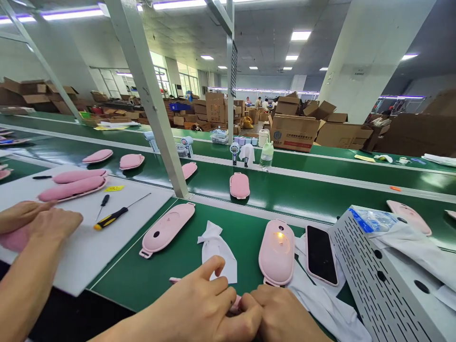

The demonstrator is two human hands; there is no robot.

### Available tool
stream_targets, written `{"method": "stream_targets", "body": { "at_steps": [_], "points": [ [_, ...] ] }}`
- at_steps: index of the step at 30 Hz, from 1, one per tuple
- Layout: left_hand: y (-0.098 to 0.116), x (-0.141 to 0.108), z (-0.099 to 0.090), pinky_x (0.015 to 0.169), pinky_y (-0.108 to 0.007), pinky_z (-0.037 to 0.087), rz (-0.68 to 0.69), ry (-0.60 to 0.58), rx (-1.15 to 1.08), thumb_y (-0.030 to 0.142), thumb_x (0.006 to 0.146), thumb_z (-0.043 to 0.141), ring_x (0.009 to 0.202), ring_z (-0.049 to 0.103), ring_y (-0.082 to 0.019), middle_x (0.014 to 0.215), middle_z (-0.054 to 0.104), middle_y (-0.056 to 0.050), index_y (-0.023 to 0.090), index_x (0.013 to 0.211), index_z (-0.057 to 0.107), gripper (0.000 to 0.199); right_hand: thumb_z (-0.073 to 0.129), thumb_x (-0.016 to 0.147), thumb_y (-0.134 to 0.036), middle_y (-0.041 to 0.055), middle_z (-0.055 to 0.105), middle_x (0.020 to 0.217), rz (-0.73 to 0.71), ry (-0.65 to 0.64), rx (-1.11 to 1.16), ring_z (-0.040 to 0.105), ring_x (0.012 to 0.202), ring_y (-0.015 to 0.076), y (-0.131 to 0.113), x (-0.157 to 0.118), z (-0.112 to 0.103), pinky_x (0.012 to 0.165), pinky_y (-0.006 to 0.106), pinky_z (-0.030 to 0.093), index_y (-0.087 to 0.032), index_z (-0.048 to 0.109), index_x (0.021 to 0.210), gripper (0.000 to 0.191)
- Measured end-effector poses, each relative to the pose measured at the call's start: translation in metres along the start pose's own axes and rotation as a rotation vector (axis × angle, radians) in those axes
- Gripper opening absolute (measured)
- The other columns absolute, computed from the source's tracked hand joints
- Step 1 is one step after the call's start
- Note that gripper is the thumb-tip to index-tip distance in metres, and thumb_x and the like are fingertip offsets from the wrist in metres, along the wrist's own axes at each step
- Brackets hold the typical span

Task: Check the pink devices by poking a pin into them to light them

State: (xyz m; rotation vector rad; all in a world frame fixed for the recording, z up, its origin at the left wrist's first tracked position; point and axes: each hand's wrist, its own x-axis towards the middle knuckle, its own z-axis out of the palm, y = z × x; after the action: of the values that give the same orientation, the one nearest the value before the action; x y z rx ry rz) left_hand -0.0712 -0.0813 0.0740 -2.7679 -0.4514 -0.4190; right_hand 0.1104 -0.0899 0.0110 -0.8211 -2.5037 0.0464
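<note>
At the bottom edge, the left hand [203,304] and the right hand [281,313] are meeting knuckle to knuckle over the green tabletop [171,266]. Their fingers [213,270] are curling inward and pressing together around a small pink piece [235,304], of which only a sliver is showing between the two hands; what it is cannot be told.

Just beyond the hands, a white cloth [217,249] is lying crumpled, and right of it a pink oval device [277,251] is resting flat with an orange light glowing on its top. A dark phone [321,254] is lying face up on white fabric [327,304] beside it, and a grey perforated metal rack [374,275] is standing at the far right, carrying a clear plastic bag [374,219]. Left of the cloth, a longer pink shell [167,229] is lying at an angle.

Further left, another person's hands [39,223] are working over a pink part on a white board [89,237], with a yellow-handled screwdriver [116,216] and a smaller black one [103,202] lying near them.

Farther back, a pink device [239,185] is sitting on the conveyor belt [302,194], a slanted white post [149,95] is rising across the view, and cardboard boxes [295,130] are stacking up behind the line.
</note>
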Motion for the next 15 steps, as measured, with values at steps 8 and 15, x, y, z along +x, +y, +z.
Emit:
{"method": "stream_targets", "body": {
  "at_steps": [8, 15],
  "points": [
    [0.001, 0.022, 0.005, 0.097, -0.047, 0.042, 0.105, 0.042, 0.103, 0.002, 0.081, 0.031, 0.044, 0.04, -0.014, 0.049, 0.052, 0.006, 0.023, 0.099, 0.058, 0.039, 0.062, 0.075, -0.012, 0.0021, 0.07, 0.061, 0.193, -0.3, 0.054, 0.059, 0.042, 0.0158, 0.018, -0.006, -0.001, 0.036, 0.027, 0.016, -0.014, 0.06, 0.084, 0.009],
    [-0.004, 0.001, 0.067, 0.111, -0.067, 0.012, -0.522, 0.358, -0.629, 0.012, 0.075, 0.066, 0.144, 0.01, -0.032, 0.152, 0.021, -0.009, 0.04, 0.135, 0.018, 0.082, 0.055, 0.086, -0.02, 0.0044, 0.074, 0.076, 0.616, -0.142, 0.505, 0.068, 0.068, 0.0216, 0.033, -0.034, -0.016, 0.058, 0.026, 0.043, -0.021, 0.063, 0.097, 0.013]
  ]
}}
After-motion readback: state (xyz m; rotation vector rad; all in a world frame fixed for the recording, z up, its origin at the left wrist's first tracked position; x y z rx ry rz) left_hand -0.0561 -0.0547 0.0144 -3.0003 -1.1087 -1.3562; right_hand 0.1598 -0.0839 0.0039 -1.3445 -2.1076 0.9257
